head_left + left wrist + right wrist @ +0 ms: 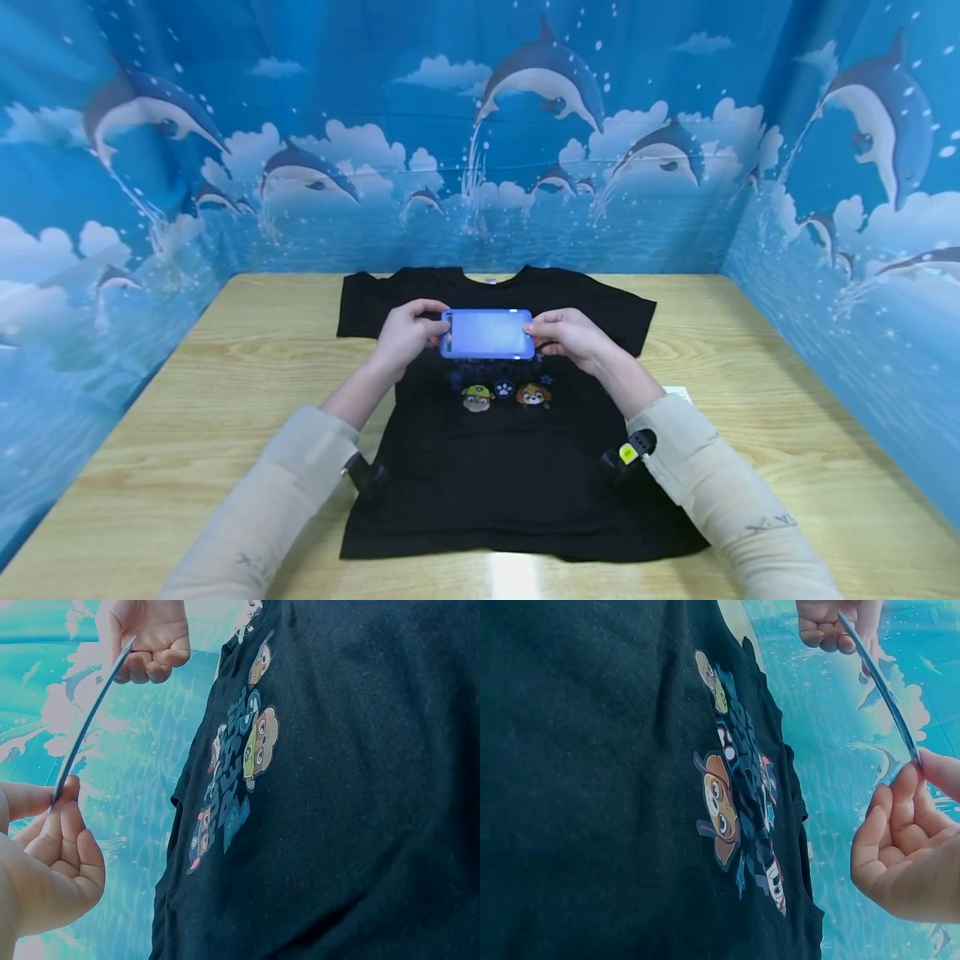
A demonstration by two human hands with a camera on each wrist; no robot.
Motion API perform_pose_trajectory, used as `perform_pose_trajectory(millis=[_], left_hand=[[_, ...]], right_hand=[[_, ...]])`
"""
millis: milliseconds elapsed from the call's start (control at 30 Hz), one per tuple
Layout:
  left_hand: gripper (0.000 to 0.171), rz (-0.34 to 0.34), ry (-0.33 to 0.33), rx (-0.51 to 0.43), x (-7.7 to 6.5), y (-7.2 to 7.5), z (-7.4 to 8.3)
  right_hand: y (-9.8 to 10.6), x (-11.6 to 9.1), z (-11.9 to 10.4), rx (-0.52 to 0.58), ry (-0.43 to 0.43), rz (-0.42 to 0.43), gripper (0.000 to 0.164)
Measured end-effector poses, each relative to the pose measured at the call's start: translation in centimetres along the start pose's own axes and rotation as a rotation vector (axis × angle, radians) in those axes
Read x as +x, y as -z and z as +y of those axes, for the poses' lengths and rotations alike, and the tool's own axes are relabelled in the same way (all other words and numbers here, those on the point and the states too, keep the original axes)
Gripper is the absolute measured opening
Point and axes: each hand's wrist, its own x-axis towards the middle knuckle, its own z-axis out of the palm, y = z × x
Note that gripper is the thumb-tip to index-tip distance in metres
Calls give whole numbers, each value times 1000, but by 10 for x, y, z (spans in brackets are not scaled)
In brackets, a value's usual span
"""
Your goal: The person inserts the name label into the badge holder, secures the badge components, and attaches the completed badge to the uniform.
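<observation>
Centre of the head view: thin blue rectangular panel (491, 333), phone-like, held lengthwise above a black T-shirt (525, 475). Left hand (406, 335) pinches its left end, thumb against fingers; right hand (573, 337) pinches the right end likewise. Both wrist views show the panel edge-on — a slim, slanting line, upper left in the left wrist view, upper right in the right.

Shirt spread flat on a wood-grain table (247, 375), neckline toward the top of the frame, hem toward the bottom. Cartoon dog heads (533, 395) printed on the chest, just below the panel in the head view; lettering there partly hidden. Pale sleeves (300, 458) enter from the lower corners. White item (677, 392) beside the right sleeve, mostly covered — cannot tell what. Dolphin-print curtain (450, 192) across the upper frame.
</observation>
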Motion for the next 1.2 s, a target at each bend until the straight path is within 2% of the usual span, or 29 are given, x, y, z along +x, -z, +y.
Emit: perform_pose_trajectory(millis=[333, 567, 1200], left_hand=[[28, -26, -9, 1, -1, 2, 0], [28, -40, -6, -18, -1, 2, -1], [28, -21, 18, -18, -2, -2, -1]], right_hand=[[1, -2, 2, 55, 13, -21, 7], [1, -3, 3, 41, 27, -32, 7], [3, -4, 5, 46, 9, -51, 12]])
